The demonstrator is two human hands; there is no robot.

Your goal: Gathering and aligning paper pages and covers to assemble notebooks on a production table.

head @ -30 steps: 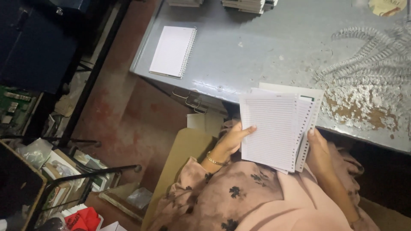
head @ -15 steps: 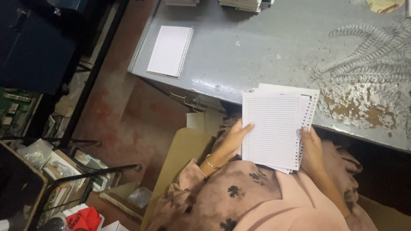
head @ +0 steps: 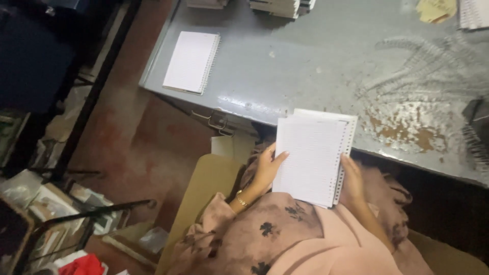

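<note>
Paper sheets (head: 311, 155), punched along one edge, are held at centre frame over the lap, left hand (head: 265, 168) and right hand (head: 352, 179) closed on opposite edges. Light, floppy, best gripped by both sides.

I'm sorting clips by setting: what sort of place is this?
Probably a small notebook-binding workshop. Both hands hold a stack of punched ruled sheets, loose wire binding coils lie on the worn grey metal table, and a finished spiral notebook rests near its corner.
</note>
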